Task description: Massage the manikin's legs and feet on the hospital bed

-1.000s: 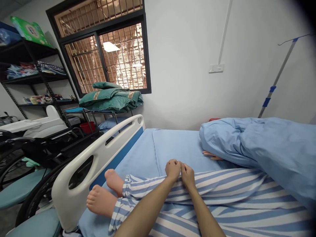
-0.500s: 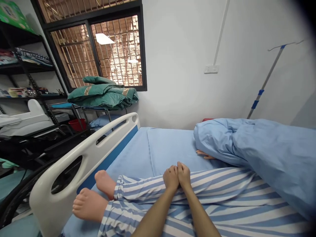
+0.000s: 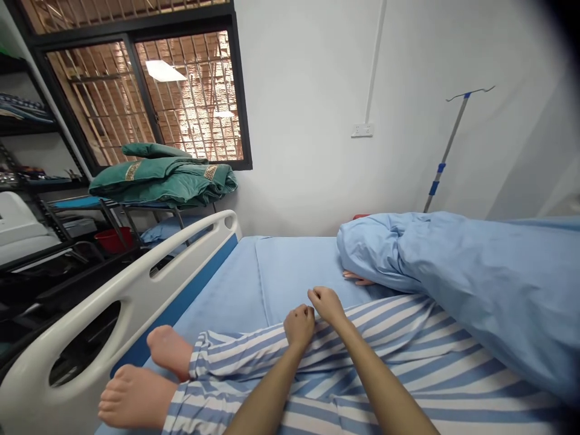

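Observation:
A manikin in blue-and-white striped pyjama trousers [image 3: 244, 353] lies on the bed, its bare feet [image 3: 136, 396] toward the footboard. My left hand [image 3: 299, 326] is curled into a fist at the far trouser leg. Just right of it and slightly higher, my right hand [image 3: 327, 304] is also balled up, over the far edge of the same leg. No object shows in either fist. A light blue quilt [image 3: 453, 266] covers the manikin's upper part; the fingers of the manikin's hand [image 3: 357, 278] stick out from under it.
A white footboard [image 3: 136, 284] with cut-out handles bounds the bed on the left. Beyond it are folded green quilts [image 3: 167, 175], a red bucket [image 3: 113, 240] and black shelving [image 3: 31, 127]. An IV pole [image 3: 448, 151] stands by the wall on the far right.
My fists, side by side and touching before, have come apart; the right one now sits higher than the left. The view has turned rightward, so the room appears shifted left.

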A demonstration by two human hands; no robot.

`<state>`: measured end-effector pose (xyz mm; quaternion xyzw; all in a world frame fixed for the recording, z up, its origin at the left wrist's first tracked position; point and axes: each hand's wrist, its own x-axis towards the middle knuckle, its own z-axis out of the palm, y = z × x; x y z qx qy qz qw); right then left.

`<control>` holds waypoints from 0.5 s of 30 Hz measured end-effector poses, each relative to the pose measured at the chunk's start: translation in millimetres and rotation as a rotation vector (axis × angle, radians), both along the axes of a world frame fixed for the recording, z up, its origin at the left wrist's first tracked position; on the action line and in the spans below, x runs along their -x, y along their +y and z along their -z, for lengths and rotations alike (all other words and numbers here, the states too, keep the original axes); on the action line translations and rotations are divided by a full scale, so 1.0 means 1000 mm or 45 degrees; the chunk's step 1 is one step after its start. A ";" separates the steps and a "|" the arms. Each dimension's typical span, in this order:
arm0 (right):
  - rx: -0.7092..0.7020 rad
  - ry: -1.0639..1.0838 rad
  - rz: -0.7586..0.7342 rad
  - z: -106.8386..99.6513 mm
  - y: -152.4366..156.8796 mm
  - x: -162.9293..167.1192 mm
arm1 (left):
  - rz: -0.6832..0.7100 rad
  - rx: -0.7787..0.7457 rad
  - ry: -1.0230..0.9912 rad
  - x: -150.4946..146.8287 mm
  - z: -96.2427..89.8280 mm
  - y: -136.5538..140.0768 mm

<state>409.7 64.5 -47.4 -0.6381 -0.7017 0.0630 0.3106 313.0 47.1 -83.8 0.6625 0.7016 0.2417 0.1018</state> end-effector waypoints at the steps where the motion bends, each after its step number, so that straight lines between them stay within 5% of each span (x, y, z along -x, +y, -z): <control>1: -0.017 0.031 0.014 0.008 0.000 -0.002 | -0.011 -0.010 0.014 -0.001 0.002 0.001; 6: -0.149 0.086 0.131 0.040 -0.006 -0.010 | -0.016 -0.061 0.076 -0.003 0.008 0.005; 15: -0.127 0.107 0.187 0.033 -0.011 -0.012 | -0.007 -0.037 0.026 -0.002 0.005 0.010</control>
